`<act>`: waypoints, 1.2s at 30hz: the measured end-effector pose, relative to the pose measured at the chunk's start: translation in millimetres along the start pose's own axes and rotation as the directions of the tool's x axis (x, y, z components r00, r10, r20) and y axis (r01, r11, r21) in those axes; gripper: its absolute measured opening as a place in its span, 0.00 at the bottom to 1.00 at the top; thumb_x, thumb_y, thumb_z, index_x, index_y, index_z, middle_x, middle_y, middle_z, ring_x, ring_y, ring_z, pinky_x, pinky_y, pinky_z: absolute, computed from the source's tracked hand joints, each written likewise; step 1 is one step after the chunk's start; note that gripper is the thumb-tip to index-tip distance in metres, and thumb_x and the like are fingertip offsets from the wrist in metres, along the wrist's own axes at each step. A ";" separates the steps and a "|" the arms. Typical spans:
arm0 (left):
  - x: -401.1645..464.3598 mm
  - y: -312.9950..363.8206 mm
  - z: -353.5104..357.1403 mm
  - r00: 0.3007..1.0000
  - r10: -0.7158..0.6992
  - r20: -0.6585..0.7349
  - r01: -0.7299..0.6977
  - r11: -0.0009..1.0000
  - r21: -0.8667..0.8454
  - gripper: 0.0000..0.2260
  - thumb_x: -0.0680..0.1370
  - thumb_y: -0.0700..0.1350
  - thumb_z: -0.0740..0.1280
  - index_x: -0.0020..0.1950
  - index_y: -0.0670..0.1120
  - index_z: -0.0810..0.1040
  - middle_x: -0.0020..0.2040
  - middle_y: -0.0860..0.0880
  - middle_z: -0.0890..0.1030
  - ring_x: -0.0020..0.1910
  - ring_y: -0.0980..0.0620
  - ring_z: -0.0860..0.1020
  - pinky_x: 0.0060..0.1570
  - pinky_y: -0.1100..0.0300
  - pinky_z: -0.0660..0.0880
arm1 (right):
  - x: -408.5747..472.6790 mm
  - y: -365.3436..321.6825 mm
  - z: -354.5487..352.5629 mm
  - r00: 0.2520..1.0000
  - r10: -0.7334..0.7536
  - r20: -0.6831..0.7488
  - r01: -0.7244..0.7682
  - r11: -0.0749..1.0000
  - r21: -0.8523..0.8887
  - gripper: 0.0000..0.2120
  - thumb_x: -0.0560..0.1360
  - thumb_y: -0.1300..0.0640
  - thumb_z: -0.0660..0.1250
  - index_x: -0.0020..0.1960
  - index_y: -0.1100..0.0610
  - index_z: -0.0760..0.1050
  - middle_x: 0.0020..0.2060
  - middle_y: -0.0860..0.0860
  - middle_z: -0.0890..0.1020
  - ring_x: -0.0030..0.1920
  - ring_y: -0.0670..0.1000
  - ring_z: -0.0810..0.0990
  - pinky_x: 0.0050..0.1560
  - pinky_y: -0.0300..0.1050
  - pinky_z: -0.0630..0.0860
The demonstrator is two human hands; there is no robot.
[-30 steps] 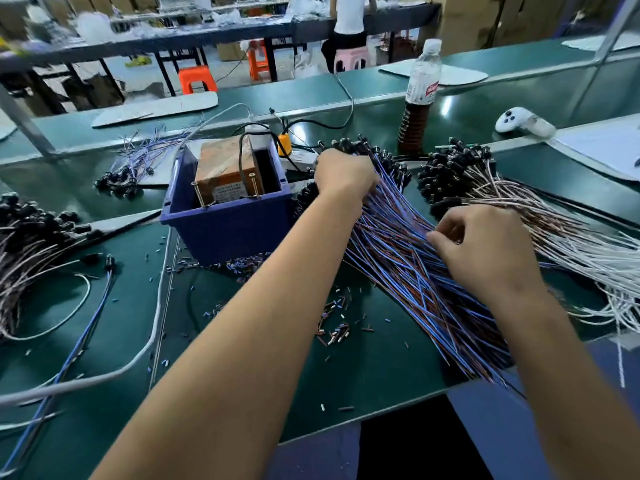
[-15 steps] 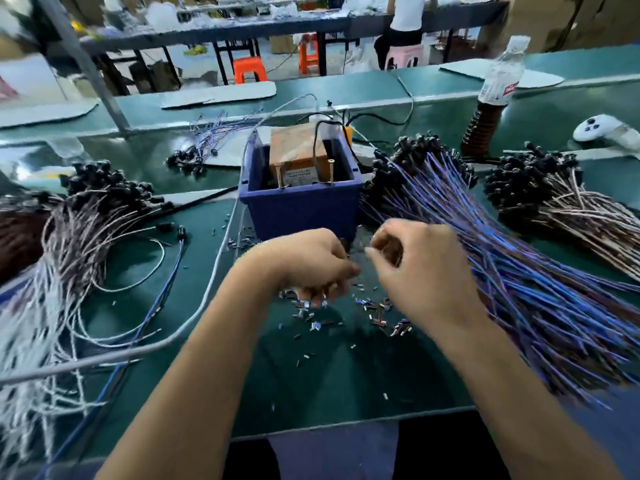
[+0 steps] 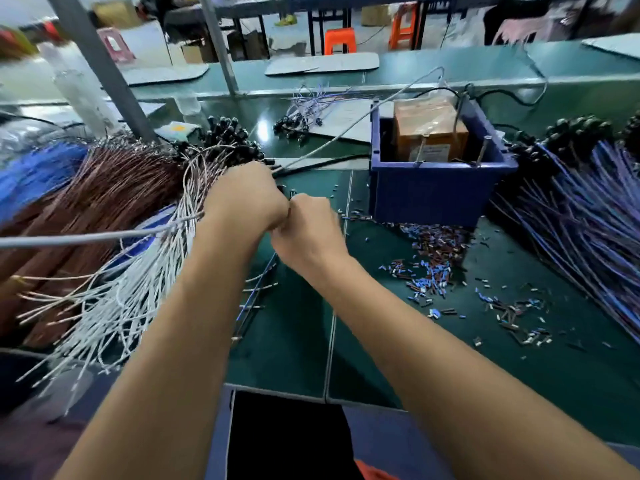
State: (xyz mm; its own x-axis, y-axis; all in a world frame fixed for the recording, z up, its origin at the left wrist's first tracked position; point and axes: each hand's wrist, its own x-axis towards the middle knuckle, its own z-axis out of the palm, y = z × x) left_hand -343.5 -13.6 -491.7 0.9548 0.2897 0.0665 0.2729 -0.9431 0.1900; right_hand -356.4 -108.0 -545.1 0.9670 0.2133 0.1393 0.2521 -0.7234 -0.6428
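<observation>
My left hand (image 3: 246,199) and my right hand (image 3: 308,226) are curled into fists and touch each other above the green bench (image 3: 294,358). A few thin blue and brown wires (image 3: 254,296) trail out from under both fists toward me, and their upper ends are hidden by the hands. My left hand is at the edge of a big pile of white and brown wires (image 3: 114,271) with black connectors (image 3: 228,140) at its far end. The fingers of both hands are out of sight.
A blue bin (image 3: 436,192) holding a brown taped block stands right of the hands. Cut insulation scraps (image 3: 429,268) litter the mat in front of it. A bundle of blue wires (image 3: 588,230) lies far right. A grey cable (image 3: 86,237) crosses from the left.
My hands left the blue wire bundle on the right, came together over the scraps, then moved left to the white and brown pile. The view swung left with them.
</observation>
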 end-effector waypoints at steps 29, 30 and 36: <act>-22.7 100.0 -5.2 0.999 0.029 0.026 0.002 0.612 -0.791 0.06 0.65 0.45 0.68 0.29 0.46 0.78 0.29 0.47 0.79 0.34 0.46 0.75 0.42 0.47 0.80 | -52.3 36.1 -114.6 0.914 -0.059 -0.400 -0.076 0.946 -0.314 0.08 0.80 0.56 0.66 0.57 0.57 0.75 0.62 0.57 0.69 0.62 0.60 0.65 0.57 0.51 0.67; -26.2 104.1 -8.2 0.999 0.034 0.021 -0.004 0.590 -0.807 0.06 0.64 0.46 0.67 0.28 0.46 0.78 0.30 0.47 0.79 0.34 0.46 0.76 0.43 0.46 0.82 | -55.8 37.0 -118.2 0.891 -0.066 -0.450 -0.109 0.929 -0.353 0.07 0.79 0.57 0.68 0.55 0.56 0.75 0.62 0.57 0.68 0.62 0.60 0.65 0.56 0.51 0.68; -44.4 139.3 -10.0 0.995 0.088 0.053 0.006 0.469 -0.883 0.10 0.73 0.38 0.68 0.31 0.45 0.74 0.29 0.45 0.78 0.30 0.47 0.77 0.37 0.52 0.80 | -67.2 50.3 -139.6 0.877 -0.075 -0.475 -0.152 0.893 -0.423 0.10 0.79 0.58 0.66 0.60 0.53 0.74 0.64 0.54 0.71 0.64 0.59 0.69 0.56 0.53 0.61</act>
State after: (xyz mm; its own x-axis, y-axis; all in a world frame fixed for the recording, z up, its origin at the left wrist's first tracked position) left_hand -349.0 -156.2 -458.4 0.9801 0.1962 0.0306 0.0295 -0.2964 0.9546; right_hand -403.7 -250.4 -481.7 0.8459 -0.0707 0.5287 0.0934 -0.9563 -0.2772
